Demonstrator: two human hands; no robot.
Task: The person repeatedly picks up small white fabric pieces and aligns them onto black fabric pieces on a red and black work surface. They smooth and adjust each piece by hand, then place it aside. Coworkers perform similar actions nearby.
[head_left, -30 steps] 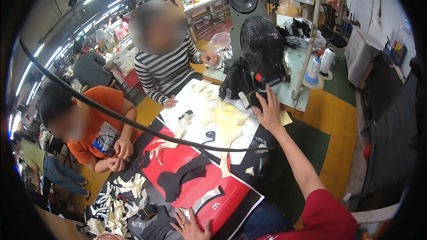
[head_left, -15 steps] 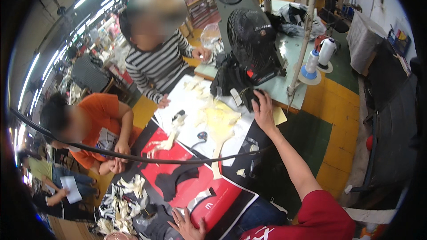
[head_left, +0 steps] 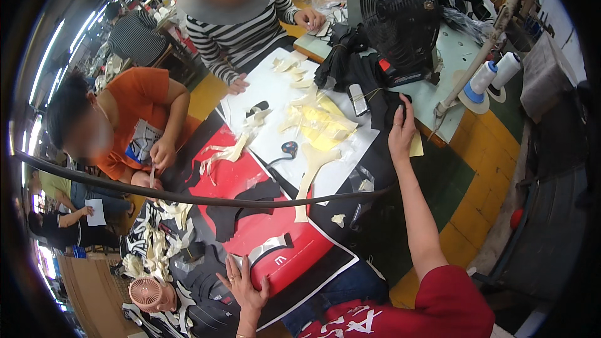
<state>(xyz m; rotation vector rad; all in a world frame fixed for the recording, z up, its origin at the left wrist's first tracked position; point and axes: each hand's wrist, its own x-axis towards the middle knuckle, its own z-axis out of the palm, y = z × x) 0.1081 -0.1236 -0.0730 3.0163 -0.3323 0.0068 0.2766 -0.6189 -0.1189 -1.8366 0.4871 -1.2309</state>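
Observation:
My left hand (head_left: 245,283) lies with fingers spread at the near edge of a red printed sheet (head_left: 307,253). Its fingertips are beside a curved grey-and-white cut piece (head_left: 269,248). Farther off to the right, my right hand (head_left: 402,133) has its thumb and fingers around the end of a bundle of black cut pieces (head_left: 377,81); part of that grip is hidden. A pale oblong piece (head_left: 358,99) lies on the bundle, with a thin band near it. Black curved pieces (head_left: 228,218) rest on the red sheet.
Cream pieces (head_left: 318,122) lie on a white sheet (head_left: 266,87). A black fan (head_left: 400,15) and thread cones (head_left: 482,78) stand at the right. Two people sit across the table, in stripes (head_left: 241,34) and orange (head_left: 141,112). A dark cable (head_left: 206,199) crosses the view.
The view has shifted, bringing a small pink fan into fuller sight at lower left. My right hand stays at the black bundle, my left at the red sheet. The person in orange now holds a pale strip.

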